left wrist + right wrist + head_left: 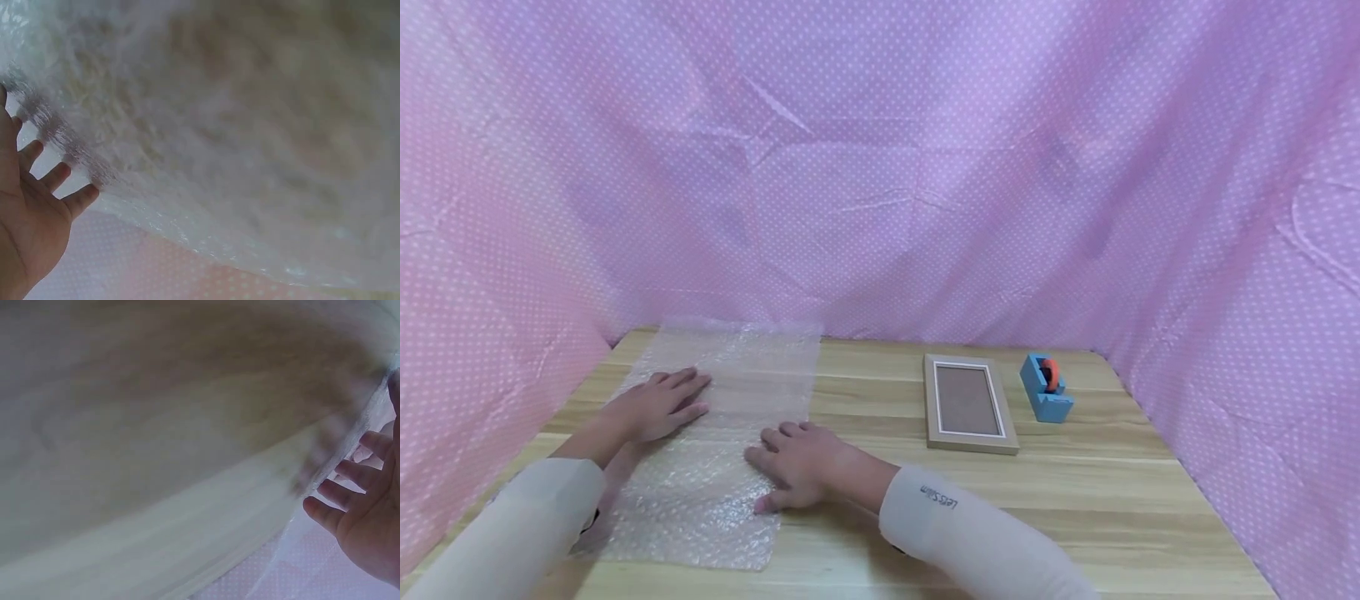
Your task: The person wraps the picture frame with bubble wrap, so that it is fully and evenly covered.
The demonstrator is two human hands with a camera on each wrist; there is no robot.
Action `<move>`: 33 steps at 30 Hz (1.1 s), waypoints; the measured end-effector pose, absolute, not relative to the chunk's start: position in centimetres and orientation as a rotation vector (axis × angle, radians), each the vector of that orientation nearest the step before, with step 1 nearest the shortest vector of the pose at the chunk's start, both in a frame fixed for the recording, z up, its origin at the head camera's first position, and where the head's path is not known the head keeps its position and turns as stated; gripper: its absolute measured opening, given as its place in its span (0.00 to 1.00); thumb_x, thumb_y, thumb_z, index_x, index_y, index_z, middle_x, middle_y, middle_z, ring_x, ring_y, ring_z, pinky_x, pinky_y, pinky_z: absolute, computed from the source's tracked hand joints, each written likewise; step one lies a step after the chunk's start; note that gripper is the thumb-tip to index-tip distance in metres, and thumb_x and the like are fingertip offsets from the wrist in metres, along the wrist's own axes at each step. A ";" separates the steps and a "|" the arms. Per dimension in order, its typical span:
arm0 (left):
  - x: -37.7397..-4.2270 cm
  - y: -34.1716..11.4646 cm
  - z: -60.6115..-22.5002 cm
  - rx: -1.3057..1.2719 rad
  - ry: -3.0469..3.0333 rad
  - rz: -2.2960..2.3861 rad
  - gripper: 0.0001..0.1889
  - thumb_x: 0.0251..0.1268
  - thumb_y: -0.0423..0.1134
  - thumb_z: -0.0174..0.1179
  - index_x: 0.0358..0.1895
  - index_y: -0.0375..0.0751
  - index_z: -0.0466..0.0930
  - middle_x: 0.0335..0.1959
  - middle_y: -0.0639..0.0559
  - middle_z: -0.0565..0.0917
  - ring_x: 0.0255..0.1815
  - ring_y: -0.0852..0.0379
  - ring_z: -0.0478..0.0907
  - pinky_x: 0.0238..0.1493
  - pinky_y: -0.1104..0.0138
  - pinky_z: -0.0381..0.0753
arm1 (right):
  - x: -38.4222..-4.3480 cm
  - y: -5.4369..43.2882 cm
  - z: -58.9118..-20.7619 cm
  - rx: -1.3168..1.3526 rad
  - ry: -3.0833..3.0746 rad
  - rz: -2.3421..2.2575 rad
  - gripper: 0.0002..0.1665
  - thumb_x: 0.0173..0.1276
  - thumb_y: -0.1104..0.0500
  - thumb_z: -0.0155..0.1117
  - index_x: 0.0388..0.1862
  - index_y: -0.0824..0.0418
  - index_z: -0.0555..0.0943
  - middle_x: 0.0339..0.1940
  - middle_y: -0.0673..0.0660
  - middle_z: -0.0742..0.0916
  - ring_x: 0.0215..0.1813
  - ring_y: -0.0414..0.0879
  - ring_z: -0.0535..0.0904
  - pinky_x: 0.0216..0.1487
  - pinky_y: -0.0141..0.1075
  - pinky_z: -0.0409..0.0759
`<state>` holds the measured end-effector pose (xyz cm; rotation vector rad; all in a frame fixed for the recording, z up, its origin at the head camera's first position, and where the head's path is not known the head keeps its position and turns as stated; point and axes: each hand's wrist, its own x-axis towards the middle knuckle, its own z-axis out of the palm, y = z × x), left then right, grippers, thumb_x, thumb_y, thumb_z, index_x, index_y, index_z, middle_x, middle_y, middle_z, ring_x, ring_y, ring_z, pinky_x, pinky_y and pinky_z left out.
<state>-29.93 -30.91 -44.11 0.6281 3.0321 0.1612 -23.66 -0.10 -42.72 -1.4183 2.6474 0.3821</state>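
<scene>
A clear sheet of bubble wrap (700,500) lies spread out over the left part of the table, its far end reaching the back edge. My left hand (658,406) rests on its left half with the fingers stretched out; in the left wrist view, the fingertips (87,192) touch the bubbly surface. On the sheet's right edge lies my right hand (801,464), fingers spread and extended. The right wrist view shows that hand's fingertips (312,505) right at the sheet's edge, beside bare wood. Neither hand grips anything.
To the right, a light wooden picture frame (933,408) with a white inner border lies flat on the wood-grain table (1112,500). Beyond it stands a blue tape dispenser (1052,408) with an orange roll core. Pink dotted cloth (880,208) hangs behind and at both sides.
</scene>
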 end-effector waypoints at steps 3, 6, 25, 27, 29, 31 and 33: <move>-30.1 -30.5 -44.0 0.642 3.027 0.159 0.35 0.80 0.61 0.46 0.78 0.39 0.63 0.76 0.28 0.62 0.71 0.21 0.60 0.62 0.27 0.65 | -23.6 0.3 -42.7 -1.447 2.653 0.406 0.51 0.69 0.19 0.36 0.84 0.41 0.54 0.80 0.52 0.66 0.78 0.49 0.62 0.76 0.46 0.66; -30.0 -29.9 -43.7 0.640 3.013 0.163 0.36 0.80 0.61 0.46 0.78 0.39 0.63 0.76 0.29 0.62 0.71 0.21 0.59 0.61 0.26 0.64 | -23.4 0.7 -42.7 -1.466 2.661 0.422 0.50 0.70 0.19 0.36 0.83 0.42 0.56 0.79 0.52 0.67 0.77 0.49 0.64 0.75 0.44 0.67; -29.7 -26.9 -43.1 0.730 2.943 0.149 0.38 0.78 0.64 0.47 0.79 0.43 0.62 0.78 0.32 0.60 0.72 0.18 0.57 0.62 0.26 0.64 | -22.8 5.0 -43.4 -1.565 2.662 0.425 0.50 0.73 0.21 0.32 0.84 0.47 0.54 0.79 0.56 0.67 0.77 0.54 0.64 0.75 0.48 0.67; -29.6 -26.5 -42.9 0.750 2.932 0.147 0.39 0.78 0.65 0.47 0.80 0.43 0.61 0.78 0.32 0.60 0.72 0.17 0.57 0.62 0.25 0.63 | -22.8 5.6 -43.5 -1.573 2.663 0.419 0.50 0.73 0.21 0.32 0.84 0.47 0.54 0.79 0.56 0.68 0.77 0.55 0.64 0.75 0.48 0.67; -29.5 -26.2 -42.8 0.763 2.920 0.152 0.39 0.77 0.65 0.47 0.80 0.43 0.61 0.79 0.32 0.59 0.72 0.18 0.56 0.62 0.26 0.63 | -22.8 6.2 -43.6 -1.574 2.668 0.407 0.50 0.73 0.21 0.32 0.84 0.47 0.54 0.79 0.57 0.68 0.77 0.55 0.64 0.75 0.48 0.66; -29.4 -25.9 -42.8 0.782 2.914 0.152 0.40 0.77 0.66 0.47 0.80 0.43 0.60 0.79 0.32 0.59 0.73 0.18 0.56 0.63 0.26 0.63 | -22.8 6.8 -43.8 -1.575 2.674 0.386 0.50 0.73 0.21 0.32 0.84 0.48 0.54 0.79 0.57 0.68 0.77 0.55 0.64 0.76 0.49 0.66; -29.4 -25.7 -42.8 0.801 2.912 0.146 0.40 0.76 0.67 0.47 0.80 0.44 0.60 0.79 0.33 0.60 0.73 0.20 0.57 0.63 0.27 0.64 | -22.7 7.5 -43.8 -1.563 2.676 0.359 0.50 0.73 0.21 0.32 0.84 0.48 0.54 0.79 0.58 0.67 0.78 0.56 0.63 0.76 0.50 0.65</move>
